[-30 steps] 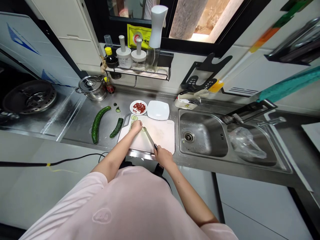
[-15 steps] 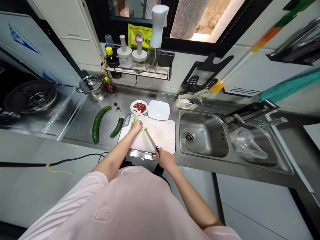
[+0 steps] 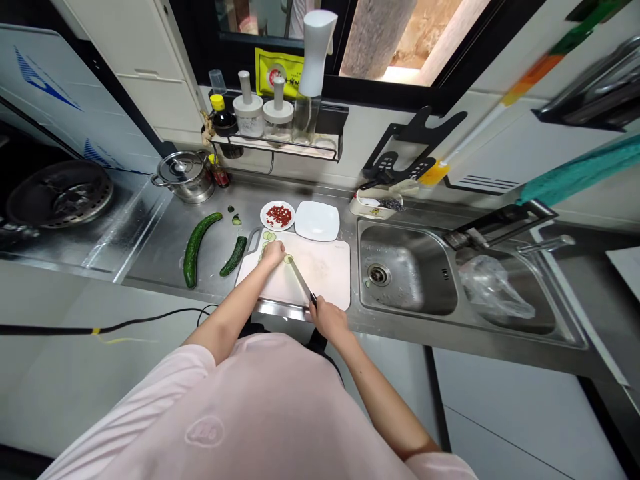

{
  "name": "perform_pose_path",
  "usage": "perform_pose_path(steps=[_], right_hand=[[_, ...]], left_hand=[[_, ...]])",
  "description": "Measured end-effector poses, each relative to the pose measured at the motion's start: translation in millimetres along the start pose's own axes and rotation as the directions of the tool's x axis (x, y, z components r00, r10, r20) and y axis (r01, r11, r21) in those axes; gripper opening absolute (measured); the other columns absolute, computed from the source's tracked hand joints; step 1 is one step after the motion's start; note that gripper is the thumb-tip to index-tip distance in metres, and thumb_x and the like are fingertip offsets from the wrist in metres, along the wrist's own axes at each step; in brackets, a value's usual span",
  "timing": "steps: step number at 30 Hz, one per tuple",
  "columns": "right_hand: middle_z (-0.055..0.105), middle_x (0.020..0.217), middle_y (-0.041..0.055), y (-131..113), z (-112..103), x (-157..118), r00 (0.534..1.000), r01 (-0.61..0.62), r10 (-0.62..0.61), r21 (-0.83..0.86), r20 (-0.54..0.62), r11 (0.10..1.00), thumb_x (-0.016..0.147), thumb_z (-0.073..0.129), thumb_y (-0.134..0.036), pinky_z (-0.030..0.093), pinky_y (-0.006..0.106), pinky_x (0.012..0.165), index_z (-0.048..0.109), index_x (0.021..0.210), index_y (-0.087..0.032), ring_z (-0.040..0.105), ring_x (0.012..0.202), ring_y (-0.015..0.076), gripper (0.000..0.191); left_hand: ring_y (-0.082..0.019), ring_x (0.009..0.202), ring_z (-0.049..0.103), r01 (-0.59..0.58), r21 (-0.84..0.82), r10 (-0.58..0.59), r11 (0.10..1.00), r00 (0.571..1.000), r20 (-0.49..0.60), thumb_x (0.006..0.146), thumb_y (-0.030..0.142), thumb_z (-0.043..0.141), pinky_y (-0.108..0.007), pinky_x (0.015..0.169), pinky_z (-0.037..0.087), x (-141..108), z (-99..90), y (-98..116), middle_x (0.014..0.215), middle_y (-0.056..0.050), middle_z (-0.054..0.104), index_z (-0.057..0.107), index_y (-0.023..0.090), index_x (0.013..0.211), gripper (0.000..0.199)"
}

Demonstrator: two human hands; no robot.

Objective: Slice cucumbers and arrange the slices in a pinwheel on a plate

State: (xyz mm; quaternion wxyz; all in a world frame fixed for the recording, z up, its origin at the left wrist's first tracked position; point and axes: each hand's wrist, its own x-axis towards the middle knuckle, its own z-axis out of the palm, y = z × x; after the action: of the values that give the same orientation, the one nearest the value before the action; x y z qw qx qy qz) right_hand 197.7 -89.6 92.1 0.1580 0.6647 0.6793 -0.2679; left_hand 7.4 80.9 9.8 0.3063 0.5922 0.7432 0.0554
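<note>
On the white cutting board [image 3: 325, 283], my left hand [image 3: 273, 255] is closed over a cucumber piece that its fingers mostly hide. My right hand [image 3: 329, 316] grips the black handle of a kitchen knife [image 3: 301, 279]. The blade points up and left across the board, its tip close to my left fingers. A pale cucumber slice [image 3: 289, 259] lies at the tip. More cucumber slices [image 3: 270, 236] rest at the board's upper left. Left of the board are a cut cucumber half [image 3: 233, 256] and a whole cucumber [image 3: 197, 250].
Behind the board stand a plate of chopped red pieces [image 3: 270, 208] and a white square plate [image 3: 317, 221]. A sink [image 3: 415, 267] is at right, a lidded steel pot [image 3: 186, 177] at back left. A wall rack [image 3: 280, 149] holds jars and bottles.
My right hand and the knife handle have shifted very slightly left. My left hand and the things on the counter look the same.
</note>
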Motion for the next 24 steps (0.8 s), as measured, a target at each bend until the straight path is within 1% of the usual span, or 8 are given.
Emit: perform_pose_path(steps=[5,10,15,24], right_hand=[[0.067,0.096,0.0128,-4.4,0.6,7.1,1.000,0.008,-0.007,0.009,-0.027,1.000,0.095,0.029,-0.041,0.042,0.033,0.077,0.053,0.107,-0.016,0.064,0.093,0.0248,0.036],[0.067,0.096,0.0130,-5.6,0.8,7.1,0.999,0.010,-0.009,0.017,-0.037,1.000,0.094,0.030,-0.041,0.042,0.033,0.077,0.053,0.107,-0.016,0.063,0.094,0.0248,0.036],[0.067,0.097,0.0133,-5.3,1.1,8.0,0.999,0.011,-0.011,0.013,-0.032,1.000,0.094,0.030,-0.040,0.042,0.034,0.077,0.053,0.108,-0.016,0.063,0.093,0.0246,0.036],[0.066,0.098,0.0133,-7.9,-2.7,7.9,1.000,0.000,0.001,0.007,-0.018,1.000,0.095,0.030,-0.040,0.042,0.032,0.077,0.052,0.108,-0.016,0.063,0.094,0.0239,0.036]], left_hand=[[-0.020,0.096,0.059,-0.003,-0.017,0.003,1.000,1.000,0.007,0.069,0.027,0.068,-0.028,0.083,0.043,0.0,-1.0,-0.4,0.098,-0.007,0.065,0.063,0.022,0.084,0.016],[-0.020,0.097,0.059,0.002,-0.009,-0.001,1.000,1.000,0.003,0.069,0.027,0.068,-0.027,0.083,0.043,0.0,-1.0,0.0,0.098,-0.007,0.065,0.064,0.022,0.085,0.017],[-0.020,0.097,0.059,-0.013,0.003,0.013,1.000,1.000,0.000,0.069,0.028,0.069,-0.027,0.082,0.043,-0.6,-0.8,0.1,0.097,-0.007,0.066,0.063,0.022,0.083,0.016],[-0.020,0.098,0.059,0.002,-0.001,-0.002,1.000,1.000,-0.008,0.069,0.028,0.069,-0.026,0.082,0.043,1.5,1.7,-1.7,0.099,-0.007,0.066,0.064,0.021,0.085,0.018]])
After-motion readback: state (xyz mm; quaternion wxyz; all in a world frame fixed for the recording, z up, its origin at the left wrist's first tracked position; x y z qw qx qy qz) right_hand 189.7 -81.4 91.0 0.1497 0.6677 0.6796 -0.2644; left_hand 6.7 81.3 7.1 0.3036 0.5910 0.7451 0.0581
